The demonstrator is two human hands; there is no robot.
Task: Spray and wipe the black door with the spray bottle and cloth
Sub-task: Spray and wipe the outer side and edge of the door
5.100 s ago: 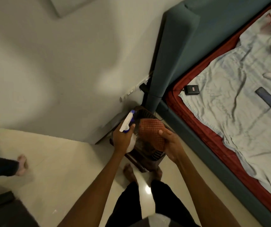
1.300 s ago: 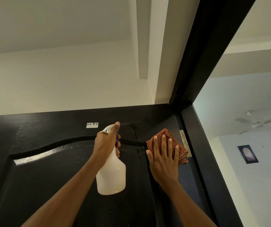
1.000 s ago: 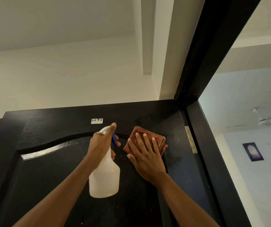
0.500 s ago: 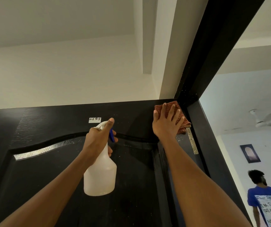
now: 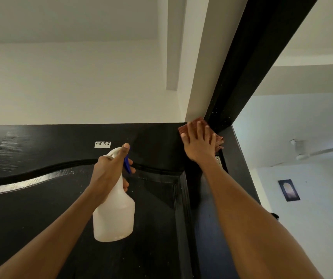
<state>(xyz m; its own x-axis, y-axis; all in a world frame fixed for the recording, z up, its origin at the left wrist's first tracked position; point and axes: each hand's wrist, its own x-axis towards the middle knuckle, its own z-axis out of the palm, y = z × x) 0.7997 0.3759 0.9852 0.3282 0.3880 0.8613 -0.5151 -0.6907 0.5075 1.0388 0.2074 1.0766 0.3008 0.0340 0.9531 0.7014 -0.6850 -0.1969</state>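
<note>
The black door fills the lower left, seen from below, with a small white label near its top. My left hand grips the neck of a white spray bottle with a blue trigger, held in front of the door panel. My right hand presses a reddish checked cloth flat against the door's top right corner, fingers straight. Most of the cloth is hidden under the hand.
The black door frame rises diagonally right of the cloth. A metal hinge sits just below my right hand. Through the doorway are a ceiling fan and a small framed picture on the far wall.
My right hand has slid the cloth up and right from the middle of the door to its top corner. The bottle has stayed nearly still. The person seen through the doorway has gone from view.
</note>
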